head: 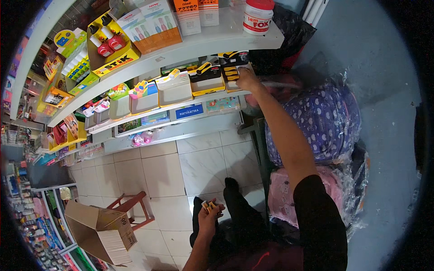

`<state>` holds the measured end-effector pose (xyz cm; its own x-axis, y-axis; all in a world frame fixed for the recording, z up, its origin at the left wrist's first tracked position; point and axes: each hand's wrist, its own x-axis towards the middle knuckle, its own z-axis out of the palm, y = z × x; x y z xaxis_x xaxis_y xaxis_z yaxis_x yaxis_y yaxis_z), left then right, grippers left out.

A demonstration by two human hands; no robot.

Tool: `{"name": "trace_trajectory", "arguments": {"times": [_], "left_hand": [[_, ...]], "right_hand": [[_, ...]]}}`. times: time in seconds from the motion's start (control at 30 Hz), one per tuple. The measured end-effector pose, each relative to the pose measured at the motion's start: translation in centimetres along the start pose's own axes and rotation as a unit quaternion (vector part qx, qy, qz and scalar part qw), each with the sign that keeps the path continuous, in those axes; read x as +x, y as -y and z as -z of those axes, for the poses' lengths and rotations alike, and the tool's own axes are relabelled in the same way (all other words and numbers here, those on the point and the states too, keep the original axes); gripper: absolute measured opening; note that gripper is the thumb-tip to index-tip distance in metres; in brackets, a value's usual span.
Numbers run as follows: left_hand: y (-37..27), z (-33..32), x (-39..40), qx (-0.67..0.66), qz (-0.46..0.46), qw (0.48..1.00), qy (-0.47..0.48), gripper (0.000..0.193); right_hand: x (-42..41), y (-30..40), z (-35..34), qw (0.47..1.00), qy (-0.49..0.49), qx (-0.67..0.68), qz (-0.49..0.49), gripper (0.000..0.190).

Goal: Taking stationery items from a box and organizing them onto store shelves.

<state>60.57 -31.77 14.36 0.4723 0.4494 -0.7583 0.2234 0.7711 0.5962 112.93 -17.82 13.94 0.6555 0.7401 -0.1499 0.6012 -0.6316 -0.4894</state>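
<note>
My right hand (247, 79) reaches into the rightmost display box (232, 88) on the shelf, beside several small black-and-yellow packs (231, 73). Its fingertips are partly hidden, so whether they grip a pack cannot be told. Low in front of my body, my left hand (209, 215) holds small yellow-and-black packs (209, 205) against its palm. Left of the rightmost box stand a black-and-yellow display box (208, 86) and a white-and-yellow one (174, 94), both showing bare insides. Another open box with a colourful flap (145, 102) follows further left.
A white glue jar (258, 17) and a yellow box of glue bottles (113, 59) stand on the upper shelf (217, 39). Plastic-wrapped purple (318, 125) and pink bags (301, 196) are stacked at the right. An open cardboard box (101, 233) and a red stool (135, 206) are at lower left.
</note>
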Motion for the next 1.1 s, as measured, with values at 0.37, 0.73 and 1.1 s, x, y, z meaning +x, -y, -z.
{"name": "trace_trajectory", "arguments": {"times": [0.37,0.73,1.1], "left_hand": [[1.1,0.0,0.6,0.008,0.011,1.000,0.008,0.044],[-2.5,-3.3,1.4,-0.029,-0.006,0.999,0.026,0.036],[-3.5,-5.9,3.7,0.111,0.009,0.983,0.148,0.033]], "right_hand": [[1.4,-1.6,-0.6,0.999,-0.014,0.029,0.040,0.069],[-18.9,2.4,-4.5,0.937,-0.065,0.341,0.030,0.032],[-36.3,2.7,-9.3,0.803,0.267,0.520,-0.114,0.025]]}}
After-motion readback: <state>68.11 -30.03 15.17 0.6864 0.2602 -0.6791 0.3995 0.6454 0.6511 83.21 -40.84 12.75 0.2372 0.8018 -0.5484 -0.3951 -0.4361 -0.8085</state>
